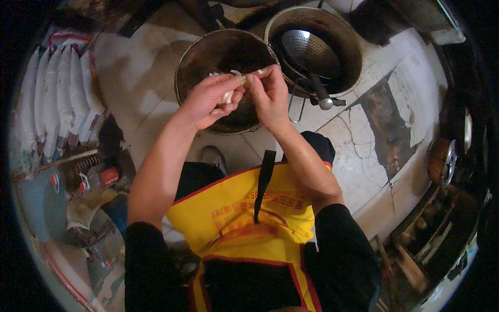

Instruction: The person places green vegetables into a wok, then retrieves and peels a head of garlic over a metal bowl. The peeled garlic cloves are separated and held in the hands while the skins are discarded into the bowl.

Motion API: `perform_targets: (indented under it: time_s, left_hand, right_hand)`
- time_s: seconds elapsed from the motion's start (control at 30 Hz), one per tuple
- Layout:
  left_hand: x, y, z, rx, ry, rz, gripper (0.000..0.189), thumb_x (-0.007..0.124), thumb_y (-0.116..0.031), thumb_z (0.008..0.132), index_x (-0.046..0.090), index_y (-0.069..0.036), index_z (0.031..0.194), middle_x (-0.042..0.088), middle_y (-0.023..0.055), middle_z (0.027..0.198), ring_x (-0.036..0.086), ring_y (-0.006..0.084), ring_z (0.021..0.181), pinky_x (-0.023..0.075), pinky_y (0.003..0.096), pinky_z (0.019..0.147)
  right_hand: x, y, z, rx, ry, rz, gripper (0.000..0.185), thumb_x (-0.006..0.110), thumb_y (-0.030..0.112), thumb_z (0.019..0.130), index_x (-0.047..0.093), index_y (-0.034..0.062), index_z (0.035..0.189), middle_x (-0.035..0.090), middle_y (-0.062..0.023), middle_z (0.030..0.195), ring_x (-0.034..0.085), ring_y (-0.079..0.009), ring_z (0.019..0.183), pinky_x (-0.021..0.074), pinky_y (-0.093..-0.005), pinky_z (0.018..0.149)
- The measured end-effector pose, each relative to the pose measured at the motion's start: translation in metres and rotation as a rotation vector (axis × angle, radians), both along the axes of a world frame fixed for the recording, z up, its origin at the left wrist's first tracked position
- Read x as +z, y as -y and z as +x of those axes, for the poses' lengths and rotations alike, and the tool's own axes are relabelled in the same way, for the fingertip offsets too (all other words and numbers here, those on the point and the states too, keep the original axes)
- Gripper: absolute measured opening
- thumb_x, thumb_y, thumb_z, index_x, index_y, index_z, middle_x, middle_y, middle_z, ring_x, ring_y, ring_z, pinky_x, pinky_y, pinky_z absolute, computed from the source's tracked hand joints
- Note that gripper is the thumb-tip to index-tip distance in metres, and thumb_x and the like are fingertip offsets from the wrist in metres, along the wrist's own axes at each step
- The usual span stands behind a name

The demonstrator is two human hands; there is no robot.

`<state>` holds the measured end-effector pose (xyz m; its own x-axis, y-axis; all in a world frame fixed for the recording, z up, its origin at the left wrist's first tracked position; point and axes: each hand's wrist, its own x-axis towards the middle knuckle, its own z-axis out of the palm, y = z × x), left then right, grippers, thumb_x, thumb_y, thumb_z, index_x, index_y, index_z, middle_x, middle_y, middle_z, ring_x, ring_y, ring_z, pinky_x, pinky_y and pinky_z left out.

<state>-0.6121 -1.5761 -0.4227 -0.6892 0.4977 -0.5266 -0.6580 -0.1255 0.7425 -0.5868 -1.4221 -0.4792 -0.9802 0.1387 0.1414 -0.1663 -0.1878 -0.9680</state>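
Observation:
My left hand is curled around pale pieces that look like garlic cloves, held against its lower fingers. Between the fingertips of both hands sits a small yellowish piece, apparently another clove. My right hand pinches it from the other side, thumb against forefinger. A white scrap shows at the right forefinger. Beneath both hands is a wide, dark metal basin. Some whitish bits show just beyond the left fingers; whether they are held or lie in the basin, I cannot tell.
A deep pot holding a perforated metal skimmer adjoins the basin. Stacked white sacks and plastic bottles are at left. Cracked floor tiles lie at right, near a metal-rimmed container. A yellow apron bearing print covers my lap.

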Motion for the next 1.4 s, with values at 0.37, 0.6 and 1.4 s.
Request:
perform_targets:
  time_s: [0.37, 0.6, 1.4]
  left_hand:
    - [-0.008, -0.005, 0.003, 0.01, -0.639, -0.486, 0.016, 0.062, -0.016, 0.091, 0.067, -0.001, 0.096, 0.065, 0.0032, 0.074, 0.054, 0.0061, 0.057, 0.0441, 0.0212, 0.052]
    - [-0.002, -0.001, 0.0, 0.039, -0.623, -0.456, 0.013, 0.062, -0.01, 0.088, 0.066, 0.001, 0.095, 0.067, 0.0047, 0.075, 0.056, 0.0069, 0.058, 0.0466, 0.0222, 0.055]
    - [0.003, -0.007, 0.004, 0.064, -0.544, -0.366, 0.007, 0.06, -0.007, 0.087, 0.061, 0.0, 0.088, 0.065, 0.0038, 0.075, 0.055, 0.0071, 0.06, 0.0459, 0.0228, 0.055]
  right_hand:
    - [-0.006, -0.006, 0.0, -0.026, -0.043, 0.149, 0.015, 0.059, 0.008, 0.091, 0.05, -0.001, 0.099, 0.065, -0.0116, 0.083, 0.063, -0.0152, 0.074, 0.0498, -0.0284, 0.066]
    - [-0.004, -0.007, 0.003, 0.039, -0.025, 0.244, 0.015, 0.059, 0.009, 0.092, 0.053, -0.0018, 0.099, 0.068, -0.0134, 0.084, 0.064, -0.0159, 0.072, 0.0503, -0.0284, 0.066]
    - [0.009, -0.006, 0.008, 0.189, 0.142, -0.263, 0.013, 0.051, 0.014, 0.097, 0.054, 0.0014, 0.101, 0.062, -0.0064, 0.08, 0.052, -0.0097, 0.052, 0.0442, -0.023, 0.045]
